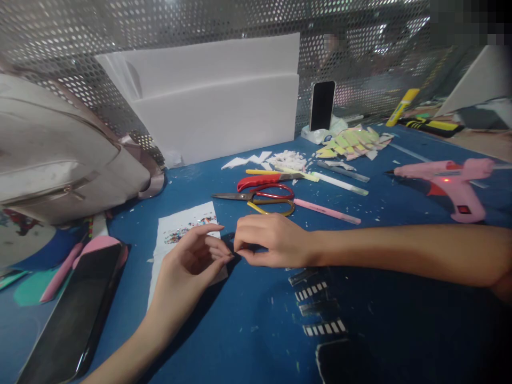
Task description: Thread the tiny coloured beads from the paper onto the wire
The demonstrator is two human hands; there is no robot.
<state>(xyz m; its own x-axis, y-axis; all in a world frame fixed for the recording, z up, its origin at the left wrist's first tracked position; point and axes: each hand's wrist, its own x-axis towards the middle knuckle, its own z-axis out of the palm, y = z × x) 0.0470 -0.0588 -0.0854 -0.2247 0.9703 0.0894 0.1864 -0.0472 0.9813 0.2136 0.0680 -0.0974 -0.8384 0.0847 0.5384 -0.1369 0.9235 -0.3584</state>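
Note:
My left hand (pixel 191 262) hovers over a white paper sheet (pixel 162 266) scattered with small colourful bits (pixel 188 229). Its thumb and middle fingers come together at the tips, while the index finger stays raised. Facing it, fingertips almost touching, is my right hand (pixel 272 241), with thumb and index finger pinched. Whatever sits between the fingertips is too small to make out. Just behind the right hand lie scissors (pixel 232 197) with red and yellow handles. Below its wrist, several short dark strips with white blocks (pixel 311 291) lie in a column on the blue table (pixel 256 320).
A pink glue gun (pixel 448 176) with a lit red light lies right. Pens (pixel 328 211), a red-handled cutter (pixel 260 181), white scraps (pixel 287 160) and yellow-green pieces (pixel 352 143) lie behind. A phone (pixel 322 105) stands upright; another phone (pixel 74 314) lies left, near a bag (pixel 68 154).

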